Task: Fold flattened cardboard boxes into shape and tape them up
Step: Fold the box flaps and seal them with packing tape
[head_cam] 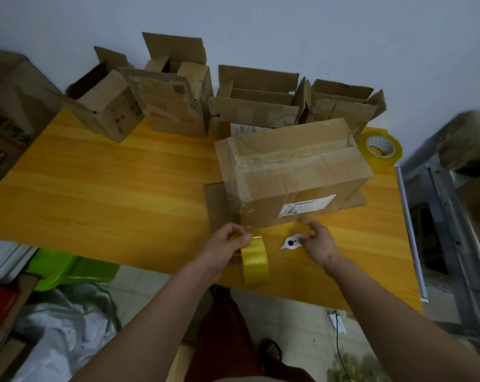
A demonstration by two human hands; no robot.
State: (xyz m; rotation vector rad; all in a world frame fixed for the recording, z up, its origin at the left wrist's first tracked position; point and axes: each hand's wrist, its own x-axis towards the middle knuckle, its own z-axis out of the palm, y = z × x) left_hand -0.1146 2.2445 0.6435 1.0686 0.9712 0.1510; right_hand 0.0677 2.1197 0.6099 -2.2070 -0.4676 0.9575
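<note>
Tape out, box on the table
The cardboard box [294, 175] sits taped and creased on the yellow table [109, 194], just beyond both hands; left hand [228, 249] grips the yellow tape roll [254, 257]; right hand [317, 241] pinches a small white cutter [291, 243].

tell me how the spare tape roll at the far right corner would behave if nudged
The spare tape roll lies flat on its side near the table edge, so it would probably slide, not roll. It looks thick and full, likely fairly heavy for its size, and could drop off that edge.
</note>
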